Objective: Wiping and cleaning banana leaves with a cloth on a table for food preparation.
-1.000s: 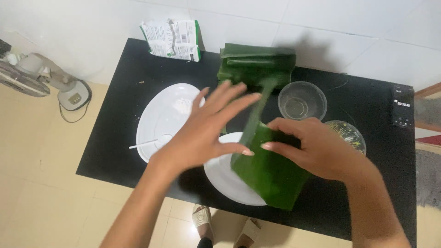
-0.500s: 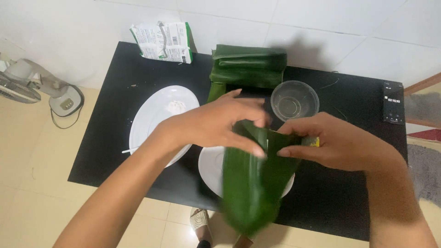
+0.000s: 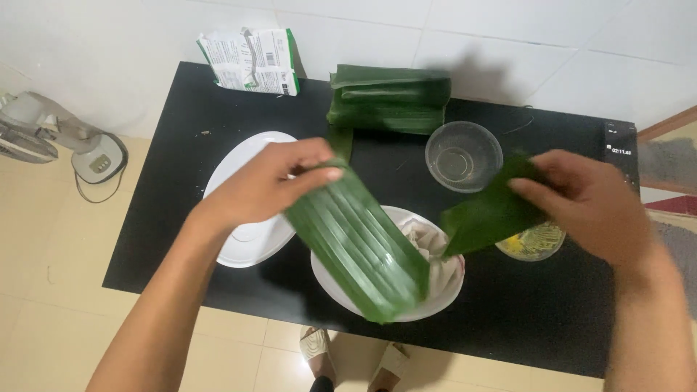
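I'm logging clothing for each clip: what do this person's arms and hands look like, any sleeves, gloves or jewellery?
Both forearms are bare, with no sleeve in view. The left hand and the right hand wear no gloves, and no ring, watch or bracelet shows.

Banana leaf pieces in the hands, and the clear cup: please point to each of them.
large leaf piece (image 3: 359, 243), head view, middle of its ribbed surface
small leaf piece (image 3: 488, 216), head view, its centre
clear cup (image 3: 463, 155), head view, its bottom

Two green banana-leaf strips (image 3: 359, 243) (image 3: 490, 214) held, seemingly apart, above plate.
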